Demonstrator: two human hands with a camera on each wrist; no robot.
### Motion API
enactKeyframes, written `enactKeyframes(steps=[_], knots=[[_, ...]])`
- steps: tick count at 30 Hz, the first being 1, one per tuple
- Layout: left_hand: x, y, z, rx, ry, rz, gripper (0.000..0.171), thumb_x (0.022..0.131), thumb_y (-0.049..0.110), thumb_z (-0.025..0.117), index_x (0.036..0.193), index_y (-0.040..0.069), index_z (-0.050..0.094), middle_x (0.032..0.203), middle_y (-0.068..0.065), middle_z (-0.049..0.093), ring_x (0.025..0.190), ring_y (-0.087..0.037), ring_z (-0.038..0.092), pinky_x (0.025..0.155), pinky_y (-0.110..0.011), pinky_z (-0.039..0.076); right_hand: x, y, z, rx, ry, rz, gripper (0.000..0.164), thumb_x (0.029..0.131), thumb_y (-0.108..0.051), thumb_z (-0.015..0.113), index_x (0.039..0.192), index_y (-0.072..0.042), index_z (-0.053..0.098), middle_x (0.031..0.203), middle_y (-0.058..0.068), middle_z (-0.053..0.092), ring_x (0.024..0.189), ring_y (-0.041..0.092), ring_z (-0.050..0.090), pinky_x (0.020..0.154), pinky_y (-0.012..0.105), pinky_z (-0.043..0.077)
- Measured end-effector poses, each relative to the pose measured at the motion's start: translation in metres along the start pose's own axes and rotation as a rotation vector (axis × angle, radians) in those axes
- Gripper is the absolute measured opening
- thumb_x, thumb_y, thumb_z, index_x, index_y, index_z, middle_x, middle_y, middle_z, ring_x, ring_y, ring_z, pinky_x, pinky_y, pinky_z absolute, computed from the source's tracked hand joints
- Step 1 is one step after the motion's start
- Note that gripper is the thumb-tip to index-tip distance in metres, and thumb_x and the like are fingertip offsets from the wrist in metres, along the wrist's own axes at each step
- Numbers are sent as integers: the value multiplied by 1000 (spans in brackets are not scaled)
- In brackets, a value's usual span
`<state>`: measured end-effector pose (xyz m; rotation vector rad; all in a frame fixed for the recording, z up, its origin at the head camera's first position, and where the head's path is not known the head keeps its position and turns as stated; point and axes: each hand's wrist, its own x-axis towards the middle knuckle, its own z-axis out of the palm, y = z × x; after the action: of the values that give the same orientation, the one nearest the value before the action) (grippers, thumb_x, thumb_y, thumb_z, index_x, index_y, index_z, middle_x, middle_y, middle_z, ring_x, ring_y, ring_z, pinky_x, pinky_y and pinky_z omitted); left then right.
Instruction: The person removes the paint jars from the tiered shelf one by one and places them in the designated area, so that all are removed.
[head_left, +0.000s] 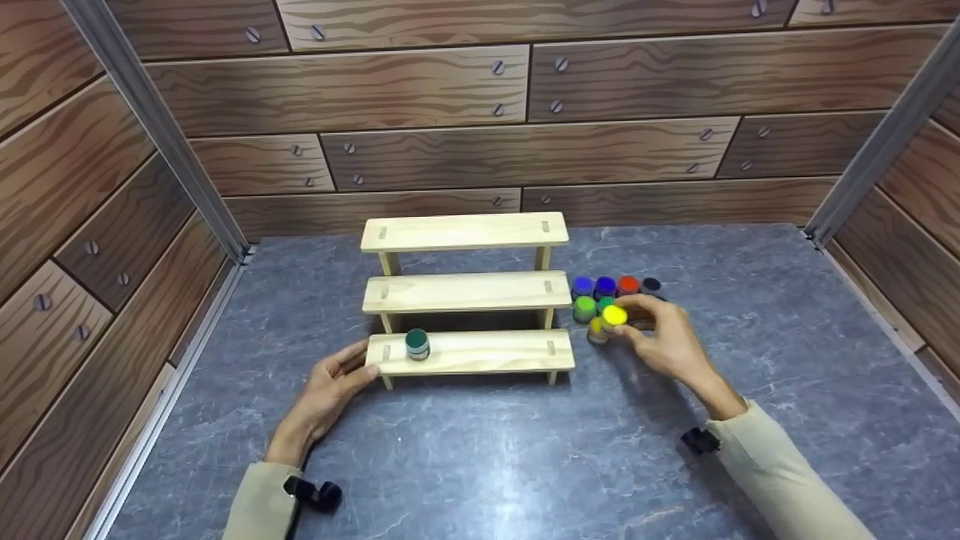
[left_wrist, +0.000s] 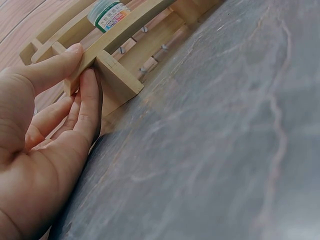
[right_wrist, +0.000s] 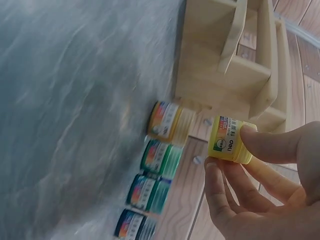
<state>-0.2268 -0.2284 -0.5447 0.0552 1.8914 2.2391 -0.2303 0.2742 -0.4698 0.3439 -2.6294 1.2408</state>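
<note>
My left hand (head_left: 324, 395) grips the left end of the lowest step of a three-step wooden display stand (head_left: 487, 351). In the left wrist view the thumb lies on top and fingers are underneath. A paint jar with a dark green lid (head_left: 417, 343) stands upright on that step, near its left end. Right of the stand, my right hand (head_left: 670, 341) holds a yellow paint jar (right_wrist: 225, 140) between thumb and fingers, lifted above the other jars. Just below it stands an ochre jar (head_left: 597, 334); the right wrist view shows a green jar (right_wrist: 160, 158) beside that one.
Behind the ochre jar stand a light green jar (head_left: 584, 310), a violet jar (head_left: 582, 287), a blue jar (head_left: 604, 287), a red jar (head_left: 628, 285) and a black jar (head_left: 651, 286). Wood-patterned walls (head_left: 420, 90) enclose the grey marbled tabletop (head_left: 480, 457).
</note>
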Motion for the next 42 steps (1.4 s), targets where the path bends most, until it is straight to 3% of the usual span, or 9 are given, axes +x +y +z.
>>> enactKeyframes(steps=[11, 19, 36, 42], knots=[[0, 0, 0, 1, 5, -11, 71, 100, -3, 67, 161, -11, 33, 163, -34, 39, 130, -20, 59, 101, -23, 57, 2, 22, -10, -18, -11, 37, 38, 93, 11, 74, 130, 12, 67, 126, 33, 70, 113, 47, 71, 98, 52, 61], [-1, 2, 1, 8, -2, -13, 71, 100, -3, 67, 162, -11, 32, 163, -33, 39, 130, -20, 60, 103, -23, 56, 6, 32, -9, -53, -75, 97, 36, 93, 11, 71, 129, 11, 68, 123, 33, 70, 109, 47, 73, 97, 51, 62], [2, 1, -1, -2, -39, -3, 72, 102, -4, 64, 163, -12, 27, 164, -36, 36, 132, -20, 59, 107, -24, 55, 8, 35, -6, -104, -118, 133, 38, 91, 10, 70, 129, 13, 67, 123, 36, 70, 107, 47, 73, 94, 53, 64], [1, 1, -2, 2, -23, -24, 73, 101, -2, 66, 163, -11, 28, 165, -34, 36, 135, -23, 57, 107, -24, 55, 8, 35, -5, -116, -139, 154, 40, 94, 8, 70, 133, 13, 65, 127, 36, 68, 110, 47, 72, 95, 53, 63]])
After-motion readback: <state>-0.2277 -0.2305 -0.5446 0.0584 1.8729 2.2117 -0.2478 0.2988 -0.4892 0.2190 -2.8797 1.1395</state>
